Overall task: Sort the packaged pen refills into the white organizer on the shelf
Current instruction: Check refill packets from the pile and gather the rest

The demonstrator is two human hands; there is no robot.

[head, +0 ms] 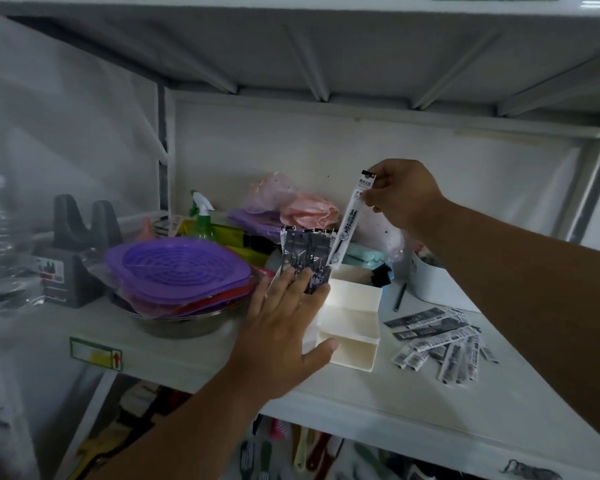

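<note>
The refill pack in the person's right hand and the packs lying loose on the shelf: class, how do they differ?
The held refill pack stands nearly upright, tilted, in the right hand's grip above the white organizer; the loose packs lie flat on the shelf, to the right of the organizer. The held pack is single; the loose packs overlap in a fanned pile. All are long, narrow printed sleeves.

Glossy plastic refill packets (437, 344); matt white organizer (350, 327).
</note>
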